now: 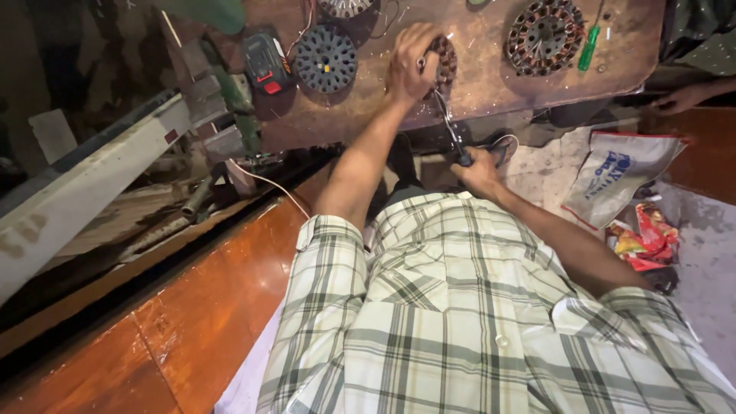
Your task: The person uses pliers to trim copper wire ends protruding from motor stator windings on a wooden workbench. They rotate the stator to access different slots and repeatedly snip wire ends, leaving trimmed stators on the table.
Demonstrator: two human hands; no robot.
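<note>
My left hand (412,63) presses down on a round copper-wound motor stator (445,61) on a rusty brown workbench (491,84). My right hand (479,170) grips the dark handle of a long metal tool (445,115). The tool's shaft runs up from my right hand to the stator under my left fingers. I wear a plaid short-sleeved shirt (475,314) that fills the lower middle of the view.
A second stator (544,34), a green screwdriver (589,47), a dark slotted disc (326,57) and a black-and-red power tool battery (265,63) lie on the bench. Another person's hand (682,98) rests at the right. A white sack (617,172) and red wrappers (648,234) lie on the floor.
</note>
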